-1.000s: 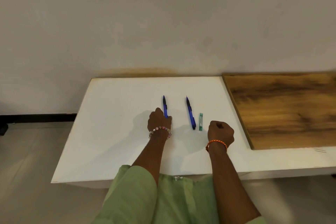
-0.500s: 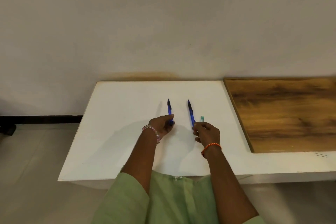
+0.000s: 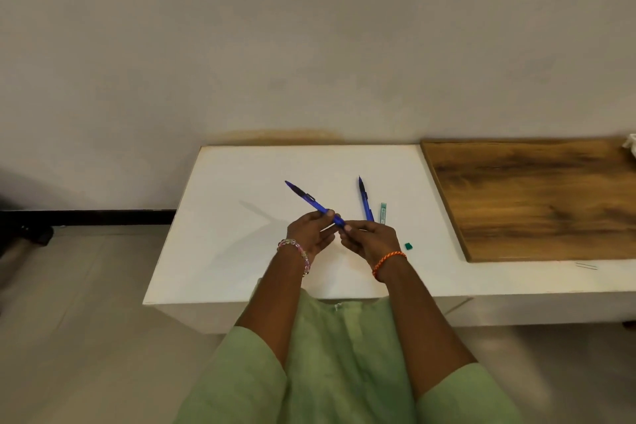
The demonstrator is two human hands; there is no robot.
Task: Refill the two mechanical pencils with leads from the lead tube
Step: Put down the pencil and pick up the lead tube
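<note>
Left hand [image 3: 311, 234] pinching the raised pencil [image 3: 315, 204] mid-barrel, right hand [image 3: 370, 239] pinching its near end: best to keep the barrel steady and pull the cap straight off, not bend it. Just beyond on the white table [image 3: 223, 251], second pencil [image 3: 365, 200], lead tube [image 3: 383, 212] beside it, green cap [image 3: 408, 246] near the right wrist. Further out, wooden board [image 3: 537, 196], plain wall [image 3: 309, 38], tiled floor [image 3: 69, 320].

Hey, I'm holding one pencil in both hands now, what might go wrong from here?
1. The small green cap lies loose on the white table near your right hand; a wrist sweep might knock it off.
2. The lead tube looks uncapped, so bumping it may spill leads.
3. The second pencil lies beside it and could roll if nudged.
</note>
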